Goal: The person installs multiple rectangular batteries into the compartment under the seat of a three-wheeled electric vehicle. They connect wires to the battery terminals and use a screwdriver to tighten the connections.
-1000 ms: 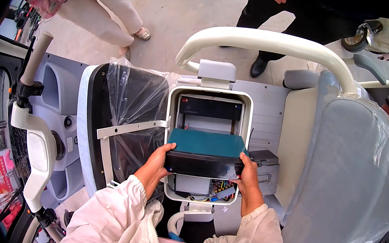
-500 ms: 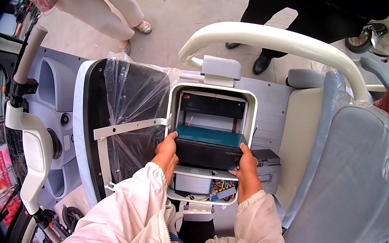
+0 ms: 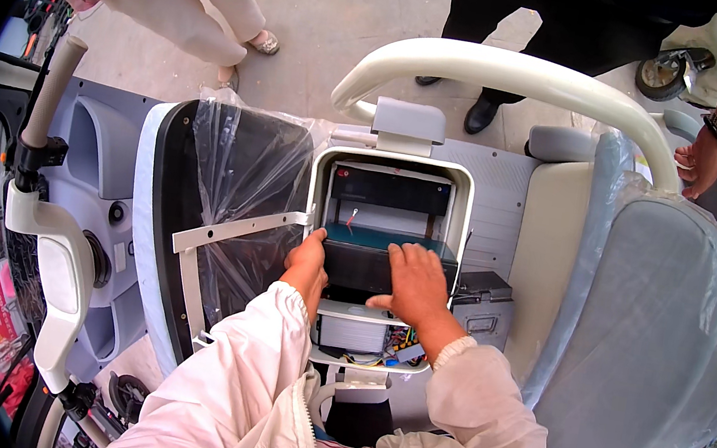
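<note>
A battery (image 3: 357,268), a black box with a teal top, lies partly inside the open cream compartment (image 3: 470,198) in front of me. My left hand (image 3: 307,263) is closed round its left end. Over the right part of its front and top edge rests my right hand (image 3: 418,286), fingers stretched onto the teal top and thumb apart. Behind it sits a second black battery (image 3: 390,192) with a red and a blue terminal. A short red lead (image 3: 352,220) pokes up between them. Nearest me, a pale box (image 3: 352,333) stands beside coloured wires (image 3: 406,339).
A folded-open seat (image 3: 239,161) in clear plastic, with a metal bracket (image 3: 238,232), lies left. Grey seats (image 3: 665,322) stand right. A cream rail (image 3: 526,73) arches beyond the compartment. Handlebars (image 3: 64,265) are far left. Two people stand ahead; one's hand (image 3: 704,167) hangs at right.
My right hand has left the battery's right end and moved onto its front and top. The battery sits slightly farther from me. The other person's hand has come off the seat.
</note>
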### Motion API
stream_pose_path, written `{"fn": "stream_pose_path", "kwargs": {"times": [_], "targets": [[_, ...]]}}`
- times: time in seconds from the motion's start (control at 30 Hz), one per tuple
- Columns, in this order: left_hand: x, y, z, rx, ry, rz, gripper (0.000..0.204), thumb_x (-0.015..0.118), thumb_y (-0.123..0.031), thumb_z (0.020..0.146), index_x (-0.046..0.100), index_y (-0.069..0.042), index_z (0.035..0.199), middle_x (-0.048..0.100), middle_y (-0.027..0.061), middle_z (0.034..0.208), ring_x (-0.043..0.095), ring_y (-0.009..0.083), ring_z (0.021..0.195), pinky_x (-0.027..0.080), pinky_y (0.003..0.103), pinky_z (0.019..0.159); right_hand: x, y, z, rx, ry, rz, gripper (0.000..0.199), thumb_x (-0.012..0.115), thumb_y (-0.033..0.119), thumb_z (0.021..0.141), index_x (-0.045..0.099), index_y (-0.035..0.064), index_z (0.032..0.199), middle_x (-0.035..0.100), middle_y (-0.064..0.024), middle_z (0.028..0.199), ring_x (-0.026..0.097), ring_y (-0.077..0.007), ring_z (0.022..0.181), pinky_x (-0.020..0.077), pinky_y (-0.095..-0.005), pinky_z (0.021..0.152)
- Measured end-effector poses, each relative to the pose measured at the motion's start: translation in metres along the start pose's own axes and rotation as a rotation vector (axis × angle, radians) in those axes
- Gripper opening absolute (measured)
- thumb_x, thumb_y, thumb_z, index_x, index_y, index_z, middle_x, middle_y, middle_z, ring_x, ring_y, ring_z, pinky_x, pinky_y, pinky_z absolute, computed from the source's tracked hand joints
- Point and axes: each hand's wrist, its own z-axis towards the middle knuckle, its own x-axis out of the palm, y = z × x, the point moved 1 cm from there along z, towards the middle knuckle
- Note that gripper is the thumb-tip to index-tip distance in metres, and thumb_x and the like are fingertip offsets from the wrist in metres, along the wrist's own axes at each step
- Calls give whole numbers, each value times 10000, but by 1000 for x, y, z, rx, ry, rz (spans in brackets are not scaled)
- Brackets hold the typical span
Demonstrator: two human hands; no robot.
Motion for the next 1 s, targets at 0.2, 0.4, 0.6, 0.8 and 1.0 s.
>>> {"fn": "stream_pose_path", "kwargs": {"times": [0.2, 0.4, 0.6, 0.8, 1.0], "targets": [[-12, 31, -38, 159, 167, -144, 540, 637, -399, 871, 569, 44, 1171, 611, 161, 1148, 613, 245, 953, 494, 355, 736, 36, -7, 18, -44, -77, -406, 642, 782, 166, 697, 503, -4, 1250, 530, -127, 1079, 521, -260, 983, 384, -383, 905], [-46, 92, -36, 777, 98, 423, 464, 655, -165, 808, 467, 82, 1153, 549, 205, 1091, 534, 344, 1091, 407, 429, 972, 40, 7, 29, -47, -4, -457, 528, 693, 124, 797, 509, 3, 1277, 540, -169, 1214, 528, -295, 1107, 373, -399, 975], [-69, 51, -70, 1667, -50, 878, 529, 780, -119, 703, 475, 19, 1113, 503, 208, 1099, 483, 406, 1073, 385, 475, 957, 38, 7, 33, -56, 4, -484, 539, 711, 118, 775, 512, -2, 1262, 561, -193, 1185, 558, -300, 1065, 416, -373, 918], [-37, 29, -73, 1817, 223, 1130, 927, 841, -169, 656, 379, -25, 1446, 398, 186, 1458, 322, 382, 1414, 232, 494, 1186, 36, 1, 34, -26, 54, -469, 596, 742, 138, 743, 499, 9, 1271, 565, -170, 1160, 570, -292, 1019, 423, -370, 889], [-12, 12, -46, 1709, 236, 1435, 878, 769, -184, 725, 342, -54, 1481, 357, 169, 1523, 327, 320, 1426, 189, 462, 1198, 27, 3, 24, -41, -97, -513, 665, 770, 130, 710, 475, 31, 1298, 567, -146, 1107, 571, -288, 1002, 419, -385, 869]]}}
